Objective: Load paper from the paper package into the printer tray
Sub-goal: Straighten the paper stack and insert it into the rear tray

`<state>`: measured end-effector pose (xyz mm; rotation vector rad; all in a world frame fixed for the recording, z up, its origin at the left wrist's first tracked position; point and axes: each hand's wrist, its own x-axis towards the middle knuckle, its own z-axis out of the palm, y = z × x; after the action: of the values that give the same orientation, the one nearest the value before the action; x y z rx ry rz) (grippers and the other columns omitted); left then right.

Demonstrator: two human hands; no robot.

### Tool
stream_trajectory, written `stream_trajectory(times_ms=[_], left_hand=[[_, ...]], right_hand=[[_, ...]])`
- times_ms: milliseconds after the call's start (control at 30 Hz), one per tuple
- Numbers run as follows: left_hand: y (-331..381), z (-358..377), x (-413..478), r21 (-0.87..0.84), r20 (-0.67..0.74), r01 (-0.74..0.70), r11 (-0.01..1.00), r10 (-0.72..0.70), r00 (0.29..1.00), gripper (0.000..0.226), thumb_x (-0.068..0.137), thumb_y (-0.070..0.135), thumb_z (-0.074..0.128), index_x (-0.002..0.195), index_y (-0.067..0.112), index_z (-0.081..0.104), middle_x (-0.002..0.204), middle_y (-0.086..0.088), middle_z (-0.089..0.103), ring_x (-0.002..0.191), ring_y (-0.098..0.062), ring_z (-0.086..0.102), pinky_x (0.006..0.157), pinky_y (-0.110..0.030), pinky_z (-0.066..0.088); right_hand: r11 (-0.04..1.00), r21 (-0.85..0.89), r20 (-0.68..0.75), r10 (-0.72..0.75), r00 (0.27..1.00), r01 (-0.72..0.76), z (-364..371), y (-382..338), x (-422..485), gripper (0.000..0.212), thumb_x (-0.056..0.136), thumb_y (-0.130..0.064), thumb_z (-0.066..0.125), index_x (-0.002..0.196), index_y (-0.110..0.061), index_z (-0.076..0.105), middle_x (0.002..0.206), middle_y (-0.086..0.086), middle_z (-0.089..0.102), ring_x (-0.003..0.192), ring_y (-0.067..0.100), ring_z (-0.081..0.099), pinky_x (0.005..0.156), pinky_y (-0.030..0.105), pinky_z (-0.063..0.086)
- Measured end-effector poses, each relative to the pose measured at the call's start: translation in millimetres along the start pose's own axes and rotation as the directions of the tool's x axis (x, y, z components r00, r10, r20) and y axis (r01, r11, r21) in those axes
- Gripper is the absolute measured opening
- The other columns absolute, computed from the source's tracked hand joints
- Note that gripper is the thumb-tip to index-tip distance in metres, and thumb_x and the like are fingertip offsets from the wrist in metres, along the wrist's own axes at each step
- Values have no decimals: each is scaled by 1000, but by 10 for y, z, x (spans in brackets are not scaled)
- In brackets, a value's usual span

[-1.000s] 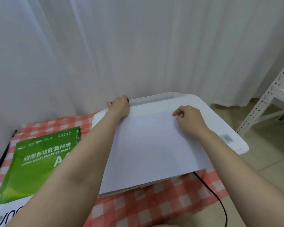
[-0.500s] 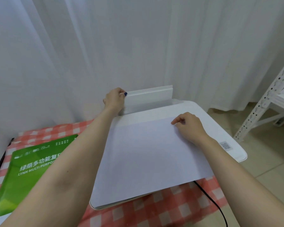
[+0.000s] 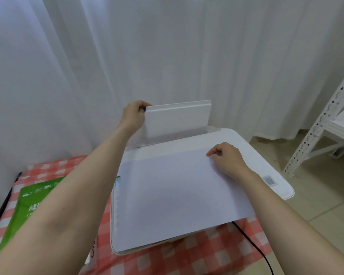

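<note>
At lower left of the frame, paper package: the green paper package [image 3: 31, 203] lies flat on the checked counter [image 3: 187, 253], partly hidden behind the left forearm; whether it is open cannot be told.
Left hand: the left hand [image 3: 132, 117], upper centre-left, is clamped on the left corner of the printer tray [image 3: 177, 120], thumb in front, fingers behind.
Tray: the white flap stands raised at the rear of the printer [image 3: 266, 161], tilted nearly upright, with a slot showing at its foot; no sheets in it.
Paper: a stack of white paper [image 3: 179, 195] lies flat on the printer's lid at centre frame, its near edge overhanging the front.
Right hand: the right hand [image 3: 225, 158], centre-right, rests loosely curled on the stack's far right corner, fingertips pressing it down; not gripping it.
Done, by my judgement: paper is out of the package and the tray is open.
Left: lifting the stack, squaring it, and sliding it into the tray slot.
</note>
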<state>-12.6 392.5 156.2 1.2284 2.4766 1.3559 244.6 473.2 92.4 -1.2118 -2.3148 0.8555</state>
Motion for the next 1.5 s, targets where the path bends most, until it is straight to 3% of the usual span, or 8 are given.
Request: stream_trajectory(times_ms=[267, 600, 700, 867, 1000, 1100, 1300, 1500], left_hand=[[-75, -9, 48, 112, -115, -79, 990, 92, 989, 39, 77, -14, 34, 79, 6, 67, 86, -8, 56, 79, -21, 48, 67, -22, 31], [-112, 42, 43, 78, -227, -54, 996, 70, 971, 45, 67, -18, 32, 79, -3, 74, 96, -18, 62, 89, -28, 56, 59, -16, 32], [-113, 91, 91, 98, -241, -33, 995, 56, 969, 46, 72, -18, 33, 85, -1, 74, 101, -18, 60, 92, -27, 56, 71, -17, 32], [-260, 101, 33, 207, -132, -21, 978, 49, 990, 35, 69, 5, 36, 86, 6, 67, 99, 3, 53, 93, -23, 52, 64, -11, 36], [-306, 20, -73, 409, 6, -110, 906, 118, 993, 40, 85, -2, 42, 114, 12, 64, 151, -6, 34, 135, -28, 37, 100, -38, 42], [-322, -26, -157, 467, 70, -51, 883, 21, 997, 56, 87, -3, 39, 138, 19, 46, 159, -9, 12, 143, -30, 23, 108, -45, 35], [-275, -52, -514, 438, 112, -38, 898, -13, 994, 48, 88, 1, 41, 135, 8, 47, 151, -15, 30, 138, -32, 32, 108, -42, 35], [-387, -121, -1053, 522, 256, 57, 851, -220, 941, 43, 89, 14, 43, 130, 1, 46, 137, -18, 48, 125, -35, 47, 104, -38, 38]], right_hand=[[1000, 8, -6, 8, 1000, -8, 19, 16, 19, 27, 87, -4, 46, 94, -11, 71, 99, -1, 53, 94, 13, 47, 80, 23, 36], [1000, 10, -11, -8, 1000, 8, 30, 57, 36, 27, 86, -3, 46, 92, -11, 71, 99, -1, 54, 95, 15, 50, 80, 22, 35], [1000, 9, -13, -6, 1000, 6, 37, 60, 42, 26, 87, -3, 47, 93, -11, 71, 103, 2, 56, 96, 15, 50, 79, 22, 35], [1000, 2, -15, -10, 1000, 10, 36, 60, 35, 27, 87, -3, 46, 94, -10, 71, 111, 6, 59, 93, 13, 48, 81, 22, 36], [1000, -2, -5, -13, 1000, 13, 31, 26, 13, 28, 87, -3, 45, 95, -11, 70, 112, 6, 59, 97, 16, 51, 81, 23, 37], [999, 37, -6, -5, 1000, 6, -5, 2, -64, 29, 87, -3, 42, 97, -13, 68, 107, 7, 64, 97, 21, 56, 77, 27, 42], [999, 43, -81, 27, 996, -24, -164, 46, -365, 30, 87, -1, 42, 99, -10, 69, 109, 4, 67, 93, 14, 52, 78, 21, 34], [973, -62, -205, 204, 957, -221, -279, 235, -761, 29, 87, -9, 47, 111, -10, 64, 121, 12, 61, 115, 30, 51, 90, 35, 41]])
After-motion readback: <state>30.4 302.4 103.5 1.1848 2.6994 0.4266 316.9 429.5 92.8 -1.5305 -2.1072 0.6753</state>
